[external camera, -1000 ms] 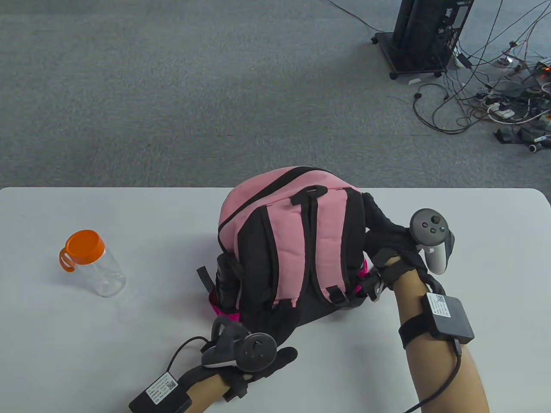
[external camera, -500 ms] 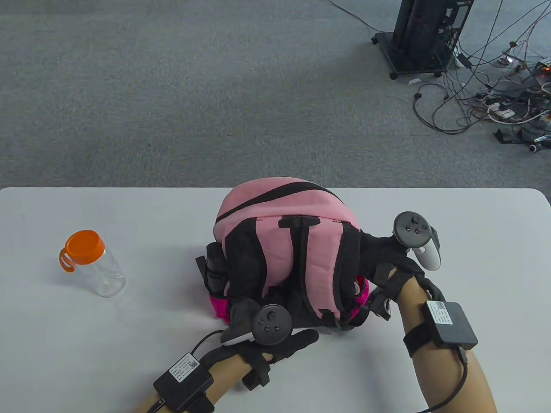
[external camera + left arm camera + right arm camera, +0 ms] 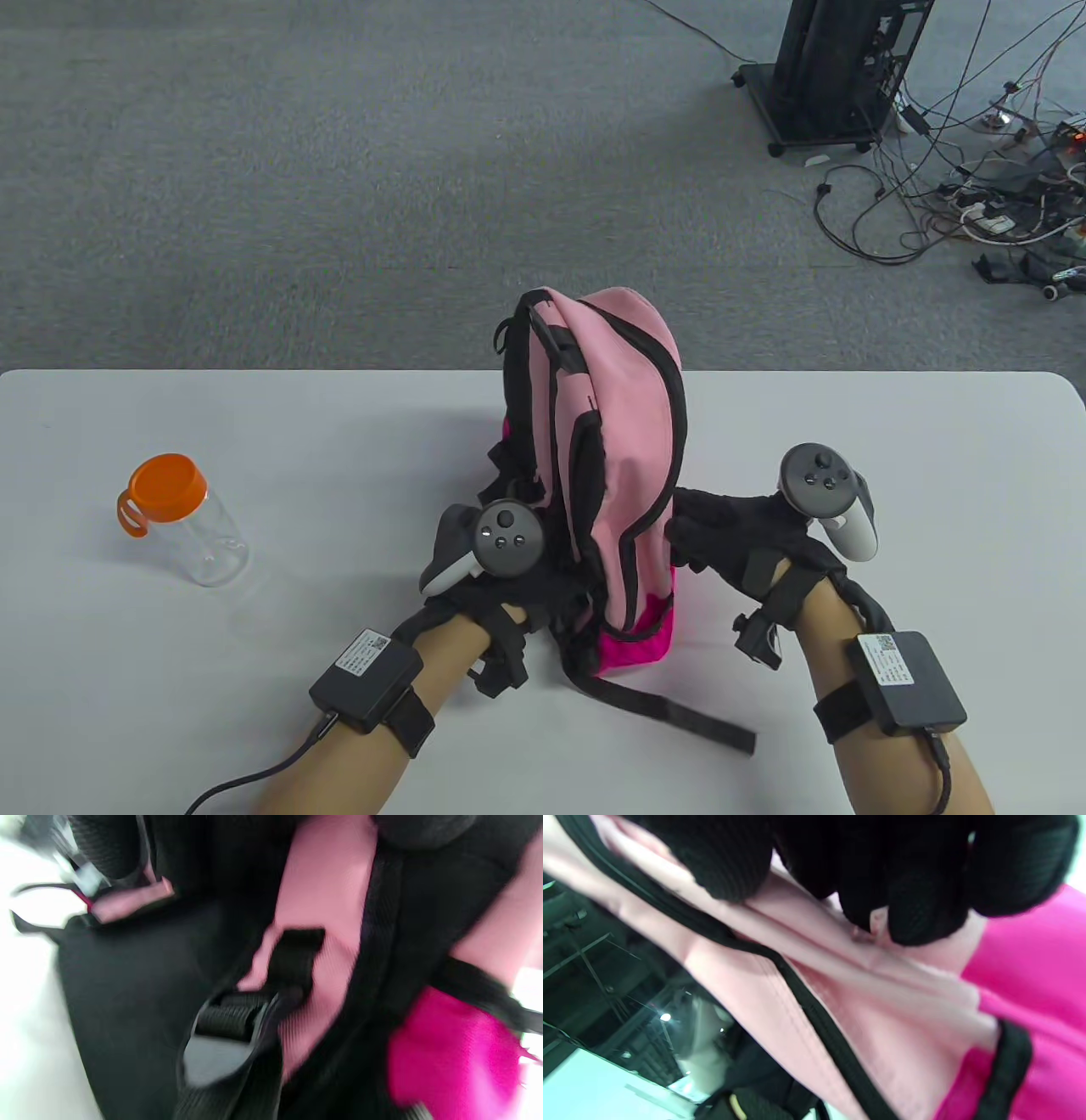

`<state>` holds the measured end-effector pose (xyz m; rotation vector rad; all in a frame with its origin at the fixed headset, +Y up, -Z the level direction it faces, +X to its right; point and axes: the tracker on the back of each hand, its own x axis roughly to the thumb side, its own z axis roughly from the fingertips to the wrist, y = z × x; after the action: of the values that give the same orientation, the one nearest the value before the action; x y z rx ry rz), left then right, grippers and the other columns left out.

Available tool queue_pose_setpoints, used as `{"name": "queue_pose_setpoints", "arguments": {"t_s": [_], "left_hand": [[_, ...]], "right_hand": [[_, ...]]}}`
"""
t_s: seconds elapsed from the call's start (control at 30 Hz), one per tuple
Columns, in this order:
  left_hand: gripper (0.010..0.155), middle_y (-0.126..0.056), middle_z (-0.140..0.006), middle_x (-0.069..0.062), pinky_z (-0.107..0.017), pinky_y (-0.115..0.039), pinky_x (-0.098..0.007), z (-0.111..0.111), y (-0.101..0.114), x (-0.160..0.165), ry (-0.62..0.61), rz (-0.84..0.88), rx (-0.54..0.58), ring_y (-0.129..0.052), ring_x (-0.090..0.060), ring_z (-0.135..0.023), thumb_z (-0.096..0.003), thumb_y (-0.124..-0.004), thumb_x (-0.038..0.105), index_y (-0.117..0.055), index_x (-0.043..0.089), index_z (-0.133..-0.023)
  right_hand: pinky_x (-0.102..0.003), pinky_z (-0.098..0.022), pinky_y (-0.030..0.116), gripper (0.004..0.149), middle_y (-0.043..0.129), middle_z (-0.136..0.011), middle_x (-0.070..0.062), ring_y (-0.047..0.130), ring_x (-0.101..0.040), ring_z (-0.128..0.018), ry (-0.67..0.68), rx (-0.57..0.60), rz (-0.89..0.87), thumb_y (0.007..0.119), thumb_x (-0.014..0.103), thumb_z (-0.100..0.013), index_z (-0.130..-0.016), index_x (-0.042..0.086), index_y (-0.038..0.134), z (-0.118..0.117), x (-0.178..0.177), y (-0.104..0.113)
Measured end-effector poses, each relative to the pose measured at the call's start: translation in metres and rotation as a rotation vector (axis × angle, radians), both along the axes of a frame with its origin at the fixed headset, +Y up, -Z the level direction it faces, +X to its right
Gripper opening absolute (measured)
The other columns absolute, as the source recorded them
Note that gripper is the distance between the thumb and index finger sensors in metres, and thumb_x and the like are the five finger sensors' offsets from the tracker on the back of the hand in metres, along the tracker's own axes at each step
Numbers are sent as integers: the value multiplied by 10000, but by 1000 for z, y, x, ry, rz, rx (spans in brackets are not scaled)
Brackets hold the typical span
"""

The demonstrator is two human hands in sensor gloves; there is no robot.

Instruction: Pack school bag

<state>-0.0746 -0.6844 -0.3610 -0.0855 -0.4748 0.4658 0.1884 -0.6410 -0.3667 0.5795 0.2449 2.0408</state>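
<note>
I am holding the bag (image 3: pixel 624 458) upright near the middle of the table (image 3: pixel 891 424), one hand on each side of its lower half. My left hand (image 3: pixel 517 586) is pressing in against the strap side; the left wrist view is showing only black webbing, a strap buckle (image 3: pixel 225 1039) and pink padding up close, too blurred for me to tell whether those fingers are curled round a strap or lying flat. My right hand (image 3: pixel 730 535) is gripping the pink front panel: in the right wrist view its fingertips (image 3: pixel 916 912) are pinching a fold of cloth just above the magenta base.

I am judging the bag to be soft and light. The fabric is creasing under my fingers and the top is sagging to one side, so it is not going to stand by itself; a loose strap (image 3: pixel 679 717) is trailing on the table toward me. The firmer places to take hold look like the padded back, the straps, or the top loop rather than the thin front cloth.

The black zip line is running over the top, and I cannot tell whether it is open or what is inside. The bottle (image 3: pixel 191 526) with the orange lid is standing well apart on the left, looking empty.
</note>
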Motion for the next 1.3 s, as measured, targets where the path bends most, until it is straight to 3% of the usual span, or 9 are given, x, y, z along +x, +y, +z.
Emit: {"name": "queue_pose_setpoints", "arguments": {"t_s": [0.17,0.27,0.4,0.7,0.87,0.93,1.0,1.2,1.3], "left_hand": [[569,-1128,-765,-95,-615,-856,-607,23,33,-4,218,-96,383,-1089,-389,-727,-434,-850,514,-982,129,-833],[560,-1103,-815,-98,-633,-867,-599,29,41,-19,5,136,270,-1087,-386,-755,-440,-907,405,-928,72,-890],[932,-889,-1050,-243,-694,-748,-678,22,39,-34,-144,284,-27,-900,-514,-938,-391,-888,556,-659,-34,-1074],[592,-1123,-747,-120,-596,-884,-592,13,50,-25,3,228,248,-1106,-395,-678,-454,-839,439,-905,13,-859],[482,-1193,-568,-31,-577,-900,-582,8,49,-57,152,194,355,-1136,-325,-601,-451,-898,466,-1014,95,-735],[472,-1190,-564,-42,-588,-881,-601,9,48,-57,151,232,294,-1124,-340,-609,-441,-927,458,-1017,94,-728],[474,-1182,-571,-20,-587,-892,-588,9,52,-52,160,153,326,-1130,-319,-608,-444,-909,474,-1006,115,-738],[536,-1152,-514,27,-608,-861,-596,17,52,-61,226,84,351,-1104,-325,-658,-371,-927,602,-995,180,-694],[675,-1122,-677,-14,-644,-817,-623,25,59,-68,221,85,366,-1050,-378,-752,-349,-919,635,-934,162,-830]], "right_hand": [[-675,-423,844,678,937,-815,-279,1016,-422,-507,-154,163,101,774,435,-437,-943,-15,753,4,-12,8],[-704,-435,825,687,958,-782,-263,1019,-414,-472,-220,200,117,799,458,-412,-920,-6,787,6,-18,7],[-679,-419,842,714,964,-777,-249,1021,-396,-443,-253,264,159,797,498,-385,-898,2,803,7,-27,9],[-624,-364,904,488,1032,-485,-160,1052,-286,-269,-367,466,384,811,390,-412,-687,-5,895,3,-56,24],[-666,-423,880,435,1050,-401,-129,1050,-256,-209,-459,522,435,802,381,-415,-630,31,946,3,-22,29],[-707,-425,845,435,1037,-416,-176,1037,-303,-226,-402,412,332,812,349,-434,-643,-12,938,8,-25,23],[-684,-424,871,427,1049,-436,-155,1055,-289,-246,-447,540,419,813,363,-430,-648,20,945,12,-30,25],[-821,-493,719,474,952,-779,-259,993,-475,-635,-440,425,332,740,357,-472,-802,32,843,18,-30,13],[-849,-509,685,771,784,-969,-331,851,-572,-826,-374,323,399,808,565,-427,-951,9,710,20,-31,7]]}}
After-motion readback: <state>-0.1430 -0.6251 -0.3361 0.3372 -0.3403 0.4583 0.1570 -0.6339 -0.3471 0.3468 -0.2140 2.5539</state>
